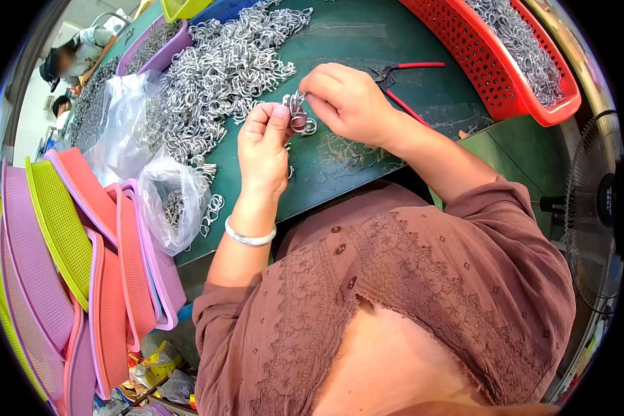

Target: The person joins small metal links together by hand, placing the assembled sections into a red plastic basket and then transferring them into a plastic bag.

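My left hand (pixel 263 145) is closed, thumb against fingers, on a small cluster of silver metal ring pieces (pixel 301 123), whose loops hang beside the fingertips. Reaching in from the right, my right hand (pixel 347 100) pinches the top of the same cluster. The fingers partly hide the pieces, so I cannot make out how they join. Behind my left hand spreads a large heap of similar metal ring pieces (pixel 222 76) on the green table (pixel 350 52). Beyond my right hand lie red-handled pliers (pixel 417 65), jaws toward the hands.
A red basket (pixel 534 111) of metal pieces stands at right, near a fan (pixel 589 201). At left are a purple basket (pixel 182 40), plastic bags (pixel 121 128) and stacked coloured baskets (pixel 62 229). A person (pixel 90 52) sits farther back at left.
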The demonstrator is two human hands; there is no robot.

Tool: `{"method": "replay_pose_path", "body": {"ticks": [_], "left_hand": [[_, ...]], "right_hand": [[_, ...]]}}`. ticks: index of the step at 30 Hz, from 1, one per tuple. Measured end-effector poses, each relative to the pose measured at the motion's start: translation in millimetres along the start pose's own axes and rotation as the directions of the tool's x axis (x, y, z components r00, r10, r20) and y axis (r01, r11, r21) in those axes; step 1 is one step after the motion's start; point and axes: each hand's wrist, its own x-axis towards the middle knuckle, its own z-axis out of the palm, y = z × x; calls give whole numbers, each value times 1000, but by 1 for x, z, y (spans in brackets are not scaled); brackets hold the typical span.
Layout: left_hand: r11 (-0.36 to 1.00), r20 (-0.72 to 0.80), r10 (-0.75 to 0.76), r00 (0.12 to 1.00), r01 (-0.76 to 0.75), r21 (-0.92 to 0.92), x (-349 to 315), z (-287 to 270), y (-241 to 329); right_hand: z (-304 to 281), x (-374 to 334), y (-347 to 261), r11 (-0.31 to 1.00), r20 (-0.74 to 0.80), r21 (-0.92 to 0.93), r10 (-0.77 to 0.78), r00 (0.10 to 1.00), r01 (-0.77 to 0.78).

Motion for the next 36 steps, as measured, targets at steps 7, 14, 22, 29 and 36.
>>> {"method": "replay_pose_path", "body": {"ticks": [7, 14, 22, 29, 36], "left_hand": [[972, -13, 126, 992, -121, 202, 8, -4, 1], [985, 105, 85, 991, -100, 144, 6, -7, 12], [984, 123, 66, 990, -85, 156, 13, -16, 10], [981, 149, -74, 986, 98, -166, 15, -19, 9], [892, -2, -188, 982, 170, -418, 10, -16, -4]], "right_hand": [[1, 1, 4, 998, -29, 56, -6, 1000, 8], [-4, 4, 0, 815, 224, 349, 407, 886, -463], [1, 5, 1, 948, 138, 196, 226, 964, -250], [7, 1, 6, 683, 226, 557, 422, 878, -472], [11, -3, -8, 444, 471, 602, 474, 744, -664]]}}
